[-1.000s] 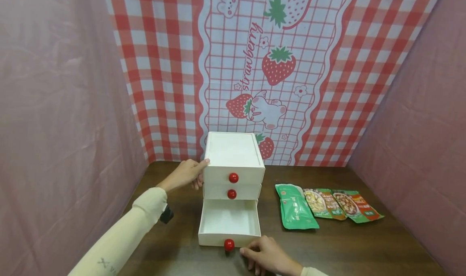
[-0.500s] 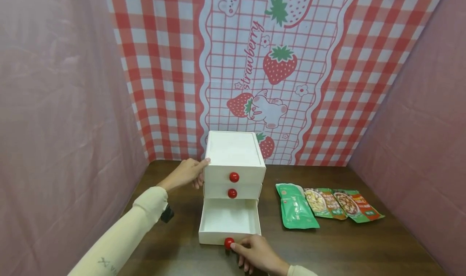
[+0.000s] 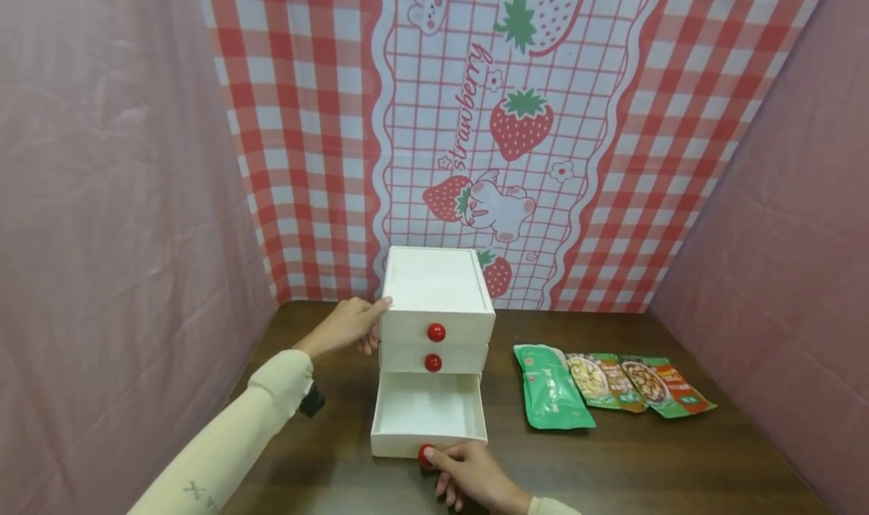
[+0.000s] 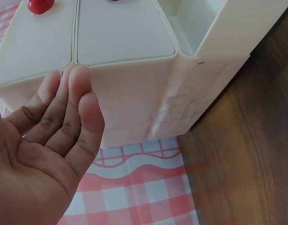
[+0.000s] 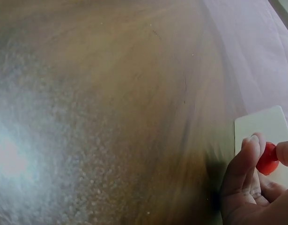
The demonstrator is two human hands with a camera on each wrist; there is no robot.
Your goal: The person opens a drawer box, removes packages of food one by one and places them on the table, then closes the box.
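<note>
A white three-drawer cabinet (image 3: 437, 277) stands on the table, its bottom drawer (image 3: 394, 446) pulled out, with nothing seen inside. At the cabinet's left side is my left hand (image 3: 345, 325), thumb at the top front edge. The left wrist view shows that hand's fingers (image 4: 80, 86) lightly bent against the side wall. My right hand (image 3: 475, 476) pinches the bottom drawer's red knob (image 5: 267, 161) between thumb and fingers. The upper two drawers are pushed in, each with a red knob (image 3: 436, 332) on its front.
Right of the cabinet lie a green pouch (image 3: 553, 387) and two printed food packets (image 3: 604, 381), partly overlapping, on the dark wooden table (image 3: 611, 462). A red-and-white checked strawberry cloth (image 3: 319, 160) hangs behind. Pink cloth (image 3: 781, 236) walls off both sides.
My right hand has moved left from beside the bottom drawer's knob and taken hold of it. The left hand stays at the cabinet, and the drawer shows no clear shift.
</note>
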